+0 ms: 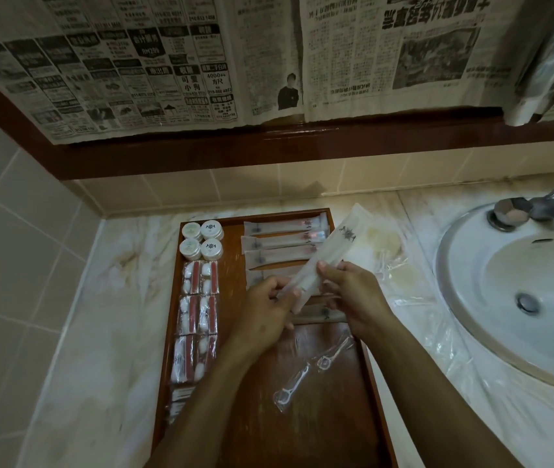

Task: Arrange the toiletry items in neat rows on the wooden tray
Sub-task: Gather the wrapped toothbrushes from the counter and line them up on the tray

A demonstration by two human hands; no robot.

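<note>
Head view, only one going. Both hands up over the middle of the wooden tray (pixel 336 373), gripping one long white packet (pixel 333 251) tilted up toward the back right. Left hand (pixel 265 315) curled round its lower end, right hand (pixel 353 298) pinching it about midway, thumb on top. Can't read the dark logo near the packet's top.

Behind the hands, a row of similar long packets (pixel 282 236) stacked toward the back; nearer ones mostly hidden by fingers. Four small round tubs (pixel 201 239) in the back left corner. Down the left edge, cotton-bud packs (pixel 199 298), the nearest ones too dim to make out. Two wrapped floss picks (pixel 312 369) loose on the bare wood, partly under the right forearm. Tray's near end cut off.

Sink (pixel 505 298) at right, clipped by the frame, tap (pixel 538 207) blurry. Newspaper (pixel 167 62) covering the wall above.
</note>
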